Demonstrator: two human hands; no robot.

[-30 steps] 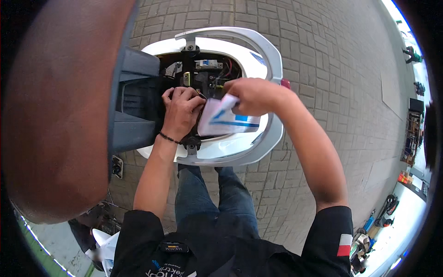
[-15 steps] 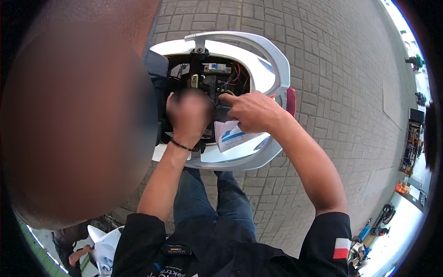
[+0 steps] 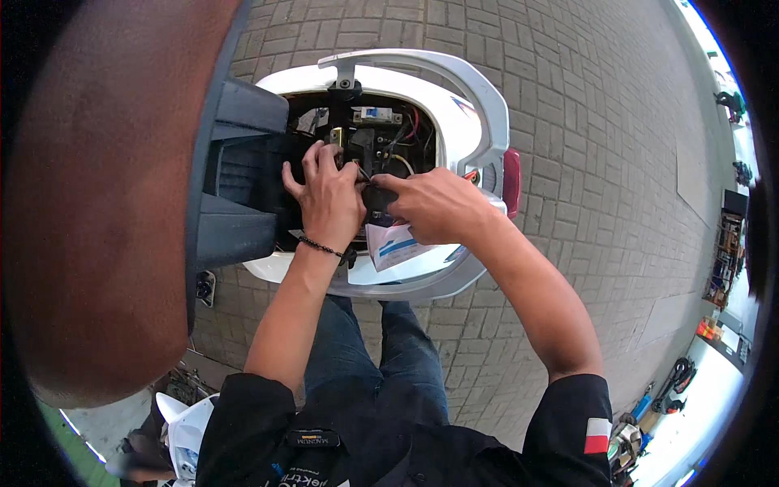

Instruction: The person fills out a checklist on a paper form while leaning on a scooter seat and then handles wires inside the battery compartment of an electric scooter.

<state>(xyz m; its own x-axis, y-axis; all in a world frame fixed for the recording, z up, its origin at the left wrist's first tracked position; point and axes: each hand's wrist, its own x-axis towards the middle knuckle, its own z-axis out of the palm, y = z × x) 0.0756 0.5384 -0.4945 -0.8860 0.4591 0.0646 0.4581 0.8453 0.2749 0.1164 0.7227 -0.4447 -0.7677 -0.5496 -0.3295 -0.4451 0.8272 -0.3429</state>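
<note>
A white scooter body (image 3: 272,84) lies below me, its compartment under the lifted brown seat (image 3: 97,203) exposed. My left hand (image 3: 333,199) reaches into it with bent fingers; thumb and forefinger close together at a thin dark wire (image 3: 364,173). Alongside, my right hand (image 3: 434,207) points its forefinger at the same spot, almost touching the left fingers. Its other fingers are curled over a folded white and blue paper (image 3: 398,246), which hangs over the compartment rim. A yellowish cable (image 3: 402,160) and a white breaker switch (image 3: 378,114) show behind the hands. The left fingertips are partly hidden.
A grey grab rail (image 3: 495,122) curves round the scooter's tail by a red tail light (image 3: 512,183). Dark seat supports (image 3: 243,109) stand at the left. Paving bricks (image 3: 584,162) surround the scooter. Another white vehicle (image 3: 187,430) and a person are at the lower left.
The seat has shifted left in view, uncovering its supports. My right hand has moved slightly left with the paper, its forefinger now closer to my left fingers.
</note>
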